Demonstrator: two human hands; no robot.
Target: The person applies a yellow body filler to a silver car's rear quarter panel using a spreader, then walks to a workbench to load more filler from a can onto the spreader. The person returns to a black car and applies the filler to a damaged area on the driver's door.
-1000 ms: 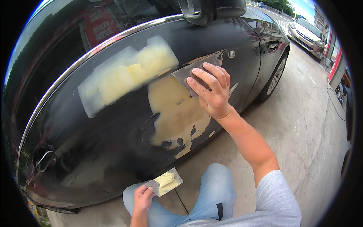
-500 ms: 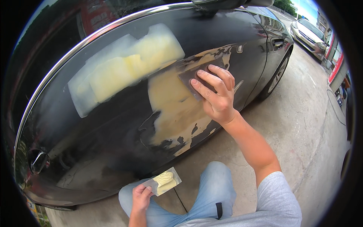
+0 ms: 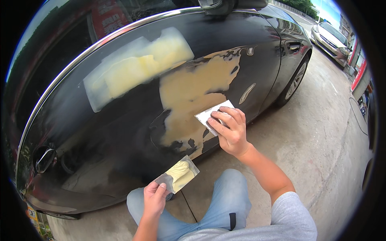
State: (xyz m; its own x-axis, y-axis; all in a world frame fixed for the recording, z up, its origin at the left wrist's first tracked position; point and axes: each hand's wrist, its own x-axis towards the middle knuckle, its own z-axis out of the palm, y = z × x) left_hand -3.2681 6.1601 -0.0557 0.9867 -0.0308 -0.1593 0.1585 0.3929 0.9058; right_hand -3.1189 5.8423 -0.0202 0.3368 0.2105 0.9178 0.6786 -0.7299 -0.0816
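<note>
My left hand (image 3: 155, 197) pinches the edge of a flat grey putty plate (image 3: 163, 180). A thick heap of pale yellow filler putty (image 3: 180, 172) lies on it. My right hand (image 3: 234, 131) grips a flat rectangular putty spreader (image 3: 206, 115), its face bright with glare, over the lower right of a tan filler patch (image 3: 187, 86). Whether the spreader's edge touches the panel is unclear. The patch is on the black car door (image 3: 116, 140), with bare-edged spots around its rim. Further up and left is a second, pale yellow patch (image 3: 138, 72).
A chrome trim strip (image 3: 82, 54) runs along the door top, below a side mirror (image 3: 219, 5). The front wheel (image 3: 296, 80) stands at the right. Concrete ground (image 3: 305, 148) surrounds my bent knees. A pale car (image 3: 329, 38) is parked at the far right.
My right hand has moved down and tilted the spreader, away from the upper part of the tan patch. My left hand has risen slightly with the putty plate, closer to the spreader.
</note>
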